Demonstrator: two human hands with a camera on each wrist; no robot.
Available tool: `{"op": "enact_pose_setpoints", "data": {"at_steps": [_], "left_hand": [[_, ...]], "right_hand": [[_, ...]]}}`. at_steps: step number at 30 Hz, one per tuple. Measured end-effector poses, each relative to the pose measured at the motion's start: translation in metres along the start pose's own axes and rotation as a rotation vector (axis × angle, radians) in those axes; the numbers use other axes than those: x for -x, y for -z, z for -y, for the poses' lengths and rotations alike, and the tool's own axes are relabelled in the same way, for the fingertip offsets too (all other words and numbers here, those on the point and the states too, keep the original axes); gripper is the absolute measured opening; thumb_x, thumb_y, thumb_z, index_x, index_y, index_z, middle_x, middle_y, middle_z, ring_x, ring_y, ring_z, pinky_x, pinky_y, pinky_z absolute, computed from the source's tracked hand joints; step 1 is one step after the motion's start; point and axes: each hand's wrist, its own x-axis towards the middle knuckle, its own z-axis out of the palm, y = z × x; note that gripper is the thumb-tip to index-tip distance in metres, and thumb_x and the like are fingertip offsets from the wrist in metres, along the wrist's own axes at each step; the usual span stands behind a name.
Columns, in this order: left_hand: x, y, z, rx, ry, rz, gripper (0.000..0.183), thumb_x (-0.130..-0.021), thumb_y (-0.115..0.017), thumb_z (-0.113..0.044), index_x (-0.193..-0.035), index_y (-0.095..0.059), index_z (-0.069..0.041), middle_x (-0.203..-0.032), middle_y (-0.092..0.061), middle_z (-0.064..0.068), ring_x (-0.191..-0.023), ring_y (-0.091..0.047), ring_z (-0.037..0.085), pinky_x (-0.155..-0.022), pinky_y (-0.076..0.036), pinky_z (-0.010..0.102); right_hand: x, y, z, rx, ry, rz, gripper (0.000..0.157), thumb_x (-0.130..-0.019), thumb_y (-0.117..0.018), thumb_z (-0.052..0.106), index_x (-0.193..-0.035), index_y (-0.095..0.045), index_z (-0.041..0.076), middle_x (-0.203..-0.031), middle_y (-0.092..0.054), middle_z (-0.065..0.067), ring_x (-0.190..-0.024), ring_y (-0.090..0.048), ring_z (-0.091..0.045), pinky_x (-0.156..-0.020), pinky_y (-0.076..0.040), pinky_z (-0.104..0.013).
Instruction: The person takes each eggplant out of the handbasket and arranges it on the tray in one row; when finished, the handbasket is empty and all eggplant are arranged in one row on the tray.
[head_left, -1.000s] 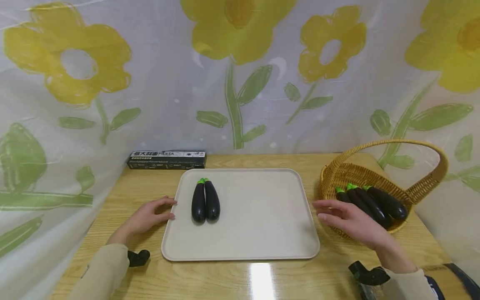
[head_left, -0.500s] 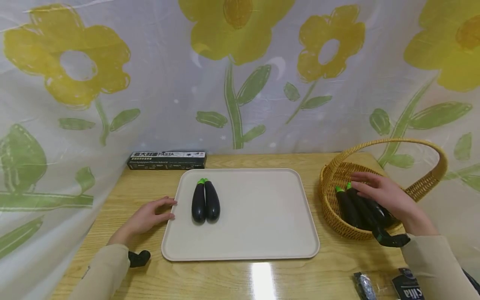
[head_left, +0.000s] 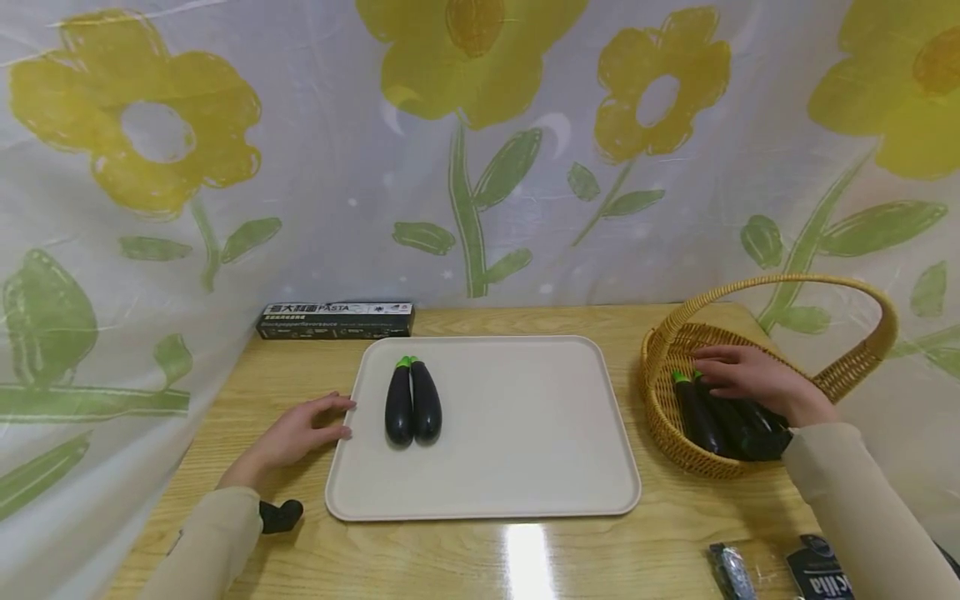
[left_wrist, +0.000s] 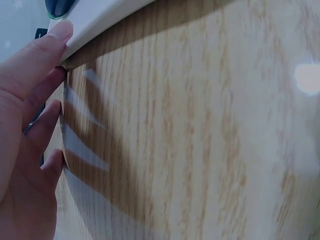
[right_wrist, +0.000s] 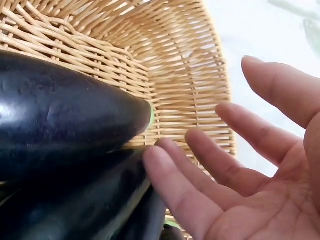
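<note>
Two dark eggplants (head_left: 399, 408) with green tops lie side by side at the left of a pale rectangular tray (head_left: 532, 433). My left hand (head_left: 303, 432) rests at the tray's left edge; in the left wrist view its thumb (left_wrist: 61, 31) touches the rim. Over the wicker basket (head_left: 675, 442) at the right, my right hand (head_left: 753, 379) reaches in above several more eggplants (head_left: 699, 421). The right wrist view shows its fingers spread and bent a little, one fingertip against or very near an eggplant (right_wrist: 75, 195). Another eggplant (right_wrist: 65, 110) lies beside that one.
The basket's tall handle (head_left: 795, 281) arches over its opening. A dark pasta box (head_left: 335, 321) stands behind the tray at the left. Small packages (head_left: 819, 571) lie at the front right of the wooden table (head_left: 420, 554). A flowered cloth (head_left: 337, 167) hangs behind.
My right hand has moved from beside the tray rightward into the basket, then shifted slightly left and lower among the eggplants. The left hand has stayed at the tray's edge.
</note>
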Motion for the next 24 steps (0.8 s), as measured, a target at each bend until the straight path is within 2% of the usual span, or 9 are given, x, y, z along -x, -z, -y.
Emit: {"op": "enact_pose_setpoints", "data": {"at_steps": [10, 18, 20, 24], "left_hand": [[0.001, 0.0, 0.001, -0.009, -0.024, -0.024, 0.044, -0.09, -0.071, -0.032, -0.128, -0.062, -0.011, -0.145, -0.047, 0.021, -0.139, -0.028, 0.048, -0.111, -0.02, 0.066], [0.0, 0.0, 0.001, -0.009, -0.025, -0.009, 0.044, -0.09, -0.071, -0.033, -0.127, -0.062, -0.011, -0.145, -0.047, 0.021, -0.139, -0.029, 0.048, -0.11, -0.022, 0.066], [0.0, 0.001, 0.001, -0.008, -0.024, -0.005, 0.044, -0.091, -0.071, -0.033, -0.127, -0.062, -0.011, -0.145, -0.047, 0.021, -0.139, -0.029, 0.048, -0.11, -0.022, 0.066], [0.0, 0.001, 0.001, -0.009, -0.025, -0.006, 0.044, -0.091, -0.07, -0.034, -0.128, -0.062, -0.011, -0.145, -0.047, 0.022, -0.139, -0.029, 0.048, -0.11, -0.022, 0.066]], "right_hand": [[-0.009, -0.01, 0.001, -0.002, -0.031, 0.034, 0.065, -0.104, -0.048, 0.029, -0.147, -0.024, -0.014, -0.148, -0.028, -0.037, -0.135, -0.031, -0.052, -0.096, -0.051, -0.048], [-0.016, -0.016, -0.005, 0.007, 0.008, 0.113, 0.058, -0.101, -0.055, 0.016, -0.143, -0.031, -0.016, -0.143, -0.036, -0.039, -0.129, -0.044, -0.044, -0.098, -0.049, -0.049], [-0.018, -0.016, -0.007, 0.026, 0.004, 0.142, 0.057, -0.099, -0.058, 0.015, -0.141, -0.035, -0.015, -0.142, -0.039, -0.037, -0.126, -0.048, -0.041, -0.098, -0.05, -0.046], [-0.021, -0.018, -0.009, 0.091, 0.034, 0.203, 0.052, -0.095, -0.063, 0.011, -0.136, -0.044, -0.015, -0.137, -0.047, -0.035, -0.124, -0.049, -0.039, -0.093, -0.052, -0.033]]}}
